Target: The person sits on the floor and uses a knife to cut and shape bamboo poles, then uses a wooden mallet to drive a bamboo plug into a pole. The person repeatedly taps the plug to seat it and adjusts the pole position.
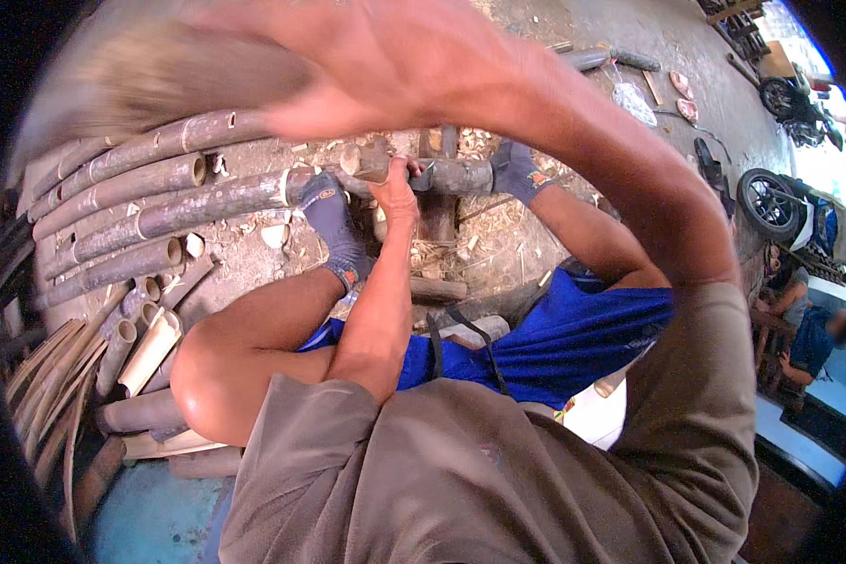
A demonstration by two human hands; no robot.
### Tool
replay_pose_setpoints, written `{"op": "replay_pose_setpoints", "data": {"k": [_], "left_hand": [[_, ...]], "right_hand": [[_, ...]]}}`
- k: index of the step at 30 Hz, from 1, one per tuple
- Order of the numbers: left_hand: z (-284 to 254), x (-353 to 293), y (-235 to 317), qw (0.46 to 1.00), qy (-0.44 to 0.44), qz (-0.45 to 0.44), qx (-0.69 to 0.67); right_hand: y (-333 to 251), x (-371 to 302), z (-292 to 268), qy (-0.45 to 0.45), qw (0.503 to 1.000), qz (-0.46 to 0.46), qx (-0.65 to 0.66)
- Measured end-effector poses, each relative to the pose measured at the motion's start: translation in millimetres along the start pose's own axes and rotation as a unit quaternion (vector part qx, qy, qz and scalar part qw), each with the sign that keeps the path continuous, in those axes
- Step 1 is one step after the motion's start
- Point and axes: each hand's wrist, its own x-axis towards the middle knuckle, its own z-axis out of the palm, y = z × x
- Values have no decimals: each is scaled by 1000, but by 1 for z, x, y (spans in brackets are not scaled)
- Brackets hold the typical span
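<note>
My left hand (397,195) is closed round a chisel-like tool with a pale wooden handle (352,160). The tool's dark metal end (425,178) rests against a bamboo pole (465,177) lying crosswise before me. My feet, in grey socks (334,230), press on that pole at either side of the hand. High across the picture sweeps my right arm, smeared by motion. My right hand (315,70) grips a thick brown, wood-coloured object (174,80), perhaps a mallet; blur hides its exact shape. This object is apart from the tool's handle.
Several bamboo poles (169,177) lie side by side at the left. Cut bamboo pieces (160,338) and split strips (61,395) are heaped nearer me. Wood chips litter the floor. A plastic bag (634,101) lies farther right, before motorbikes (771,202) and a seated person (808,329).
</note>
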Motion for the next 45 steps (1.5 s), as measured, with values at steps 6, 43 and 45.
{"op": "replay_pose_setpoints", "data": {"k": [6, 43, 45], "left_hand": [[-13, 6, -16, 996, 31, 67, 39], [121, -114, -38, 727, -434, 68, 528], [107, -105, -54, 706, -453, 70, 540]], "right_hand": [[7, -43, 18, -198, 977, 58, -54], [-97, -359, 8, 394, 661, 604, 206], [-103, -353, 16, 431, 598, 617, 274]]}}
